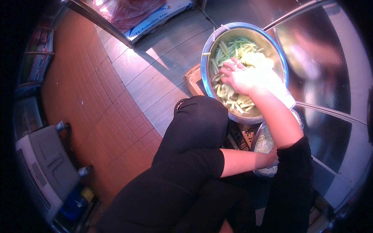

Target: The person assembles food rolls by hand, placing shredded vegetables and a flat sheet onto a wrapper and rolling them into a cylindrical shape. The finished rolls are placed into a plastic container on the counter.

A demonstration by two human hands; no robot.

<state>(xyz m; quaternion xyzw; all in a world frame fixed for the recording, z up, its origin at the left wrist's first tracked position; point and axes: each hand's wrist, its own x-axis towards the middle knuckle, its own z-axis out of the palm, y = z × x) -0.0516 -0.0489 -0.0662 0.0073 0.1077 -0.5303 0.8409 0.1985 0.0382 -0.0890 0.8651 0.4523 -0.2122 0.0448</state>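
Note:
My right hand (237, 77) is down in a large metal bowl (205, 83) of pale green vegetable strips (233, 48). Its fingers curl onto the strips at the bowl's left side. Strong light washes out the back of this hand and the bowl's right part. Below, my left forearm crosses under the right one. The left hand (272, 156) reaches a smaller container with clear plastic (265, 141) in it. My right arm covers most of that hand, so its fingers do not show.
A cardboard box (241, 134) lies beneath the bowls. Shiny metal panels (326, 58) stand close on the right. At the far side sits a carton (155, 21) with a pink plastic bag on it. A grey wheeled unit (50, 163) stands at the left on orange-brown flooring.

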